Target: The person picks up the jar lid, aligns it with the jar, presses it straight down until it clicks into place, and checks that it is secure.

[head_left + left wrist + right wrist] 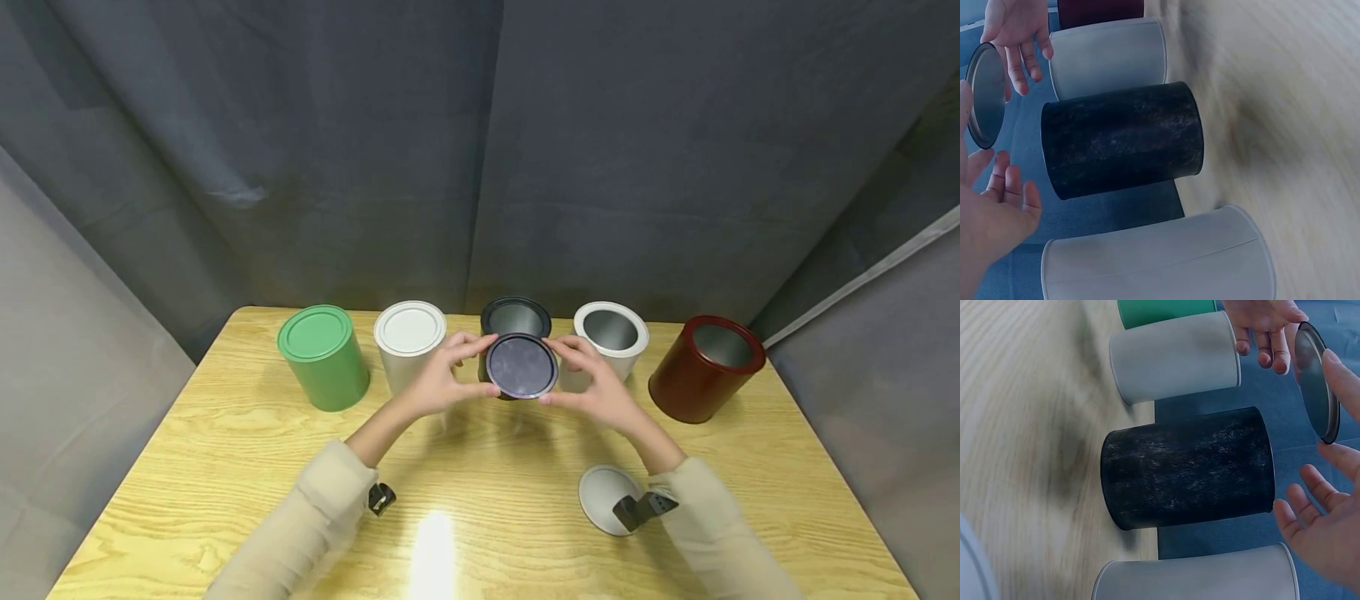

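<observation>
A round black lid [522, 366] is held between both hands, its dark top face toward the head camera. My left hand [442, 375] pinches its left edge between thumb and index finger. On the opposite edge, my right hand [596, 383] pinches it the same way. Just behind the lid stands an open black can [516, 307], partly hidden by it in the head view. Both wrist views show the lid raised beyond the top of the black can [1122, 140], apart from its rim. The other fingers of each hand are spread below the lid.
A lidded green can [322, 358] and a lidded white can [410, 329] stand to the left. On the right are an open white can [639, 333] and an open dark red can [693, 375]. A white lid [603, 496] lies near my right sleeve. A grey curtain [360, 150] hangs behind the table.
</observation>
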The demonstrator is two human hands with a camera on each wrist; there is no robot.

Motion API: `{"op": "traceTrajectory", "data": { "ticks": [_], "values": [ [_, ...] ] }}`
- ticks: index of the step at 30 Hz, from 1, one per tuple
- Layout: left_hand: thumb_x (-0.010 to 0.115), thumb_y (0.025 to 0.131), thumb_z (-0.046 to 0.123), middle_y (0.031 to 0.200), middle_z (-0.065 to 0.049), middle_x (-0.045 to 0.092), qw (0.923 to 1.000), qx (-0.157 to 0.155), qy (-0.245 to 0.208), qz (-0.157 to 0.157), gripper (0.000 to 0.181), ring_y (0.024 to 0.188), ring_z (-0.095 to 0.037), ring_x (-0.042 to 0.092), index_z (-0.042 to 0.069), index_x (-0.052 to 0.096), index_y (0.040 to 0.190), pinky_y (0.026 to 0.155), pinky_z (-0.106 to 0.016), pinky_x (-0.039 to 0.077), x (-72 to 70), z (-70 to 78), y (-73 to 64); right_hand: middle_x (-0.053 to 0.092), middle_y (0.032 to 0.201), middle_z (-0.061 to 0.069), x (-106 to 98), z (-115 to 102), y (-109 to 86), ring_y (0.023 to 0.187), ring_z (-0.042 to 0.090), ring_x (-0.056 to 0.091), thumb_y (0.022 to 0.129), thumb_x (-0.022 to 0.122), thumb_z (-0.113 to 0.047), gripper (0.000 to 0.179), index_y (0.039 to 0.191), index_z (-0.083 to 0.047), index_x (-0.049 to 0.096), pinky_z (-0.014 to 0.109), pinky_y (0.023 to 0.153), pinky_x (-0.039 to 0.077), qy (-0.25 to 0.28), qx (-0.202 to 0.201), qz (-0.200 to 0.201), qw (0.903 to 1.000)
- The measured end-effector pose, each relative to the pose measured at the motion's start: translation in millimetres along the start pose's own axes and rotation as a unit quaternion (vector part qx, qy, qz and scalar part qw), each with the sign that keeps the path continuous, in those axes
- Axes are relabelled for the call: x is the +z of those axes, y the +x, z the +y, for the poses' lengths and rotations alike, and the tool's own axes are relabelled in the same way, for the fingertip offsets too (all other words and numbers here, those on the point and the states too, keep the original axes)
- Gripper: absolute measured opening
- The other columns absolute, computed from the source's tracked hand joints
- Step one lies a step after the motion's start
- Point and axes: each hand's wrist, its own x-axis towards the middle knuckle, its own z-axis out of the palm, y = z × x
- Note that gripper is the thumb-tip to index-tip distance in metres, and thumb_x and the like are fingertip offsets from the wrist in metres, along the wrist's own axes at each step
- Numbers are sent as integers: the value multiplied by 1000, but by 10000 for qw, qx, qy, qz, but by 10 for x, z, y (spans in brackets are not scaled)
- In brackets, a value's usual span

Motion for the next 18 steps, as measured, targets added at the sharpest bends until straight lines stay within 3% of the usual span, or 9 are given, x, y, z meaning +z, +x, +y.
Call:
{"op": "traceTrajectory", "data": {
  "ticks": [4, 10, 14, 18],
  "values": [
    [82, 65, 14, 104, -9, 54, 9999, -96, 92, -25, 68, 96, -22, 48, 5, 54, 127, 78, -44, 41, -47, 10, 52, 45, 117, 28, -30, -62, 50, 97, 36, 45, 64, 77, 7, 65, 122, 14, 48, 34, 79, 36, 23, 154, -40, 9999],
    [81, 68, 17, 107, -5, 55, 9994, -300, 159, -63, 68, 99, -18, 47, 7, 53, 129, 78, -41, 41, -94, 8, 140, 45, 119, 26, -67, 10, 147, 95, 28, 44, 64, 77, 6, 66, 123, 12, 49, 26, 78, 34, 89, 154, -11, 9998],
    [80, 69, 17, 108, -4, 54, 9991, -412, 56, -79, 67, 100, -20, 47, 7, 52, 129, 78, -42, 40, -112, -8, 197, 43, 125, 20, -67, 215, 201, 100, 26, 43, 67, 78, 0, 68, 128, 5, 48, 34, 82, 35, 77, 330, -106, 9994],
    [80, 69, 16, 106, -6, 55, 9993, -321, 172, -103, 67, 99, -21, 49, 5, 52, 129, 78, -42, 40, -141, -36, 255, 41, 128, 15, -66, 385, 260, 107, 23, 41, 70, 78, -5, 71, 132, -1, 46, 43, 84, 34, 167, 491, -248, 9983]
  ]
}}
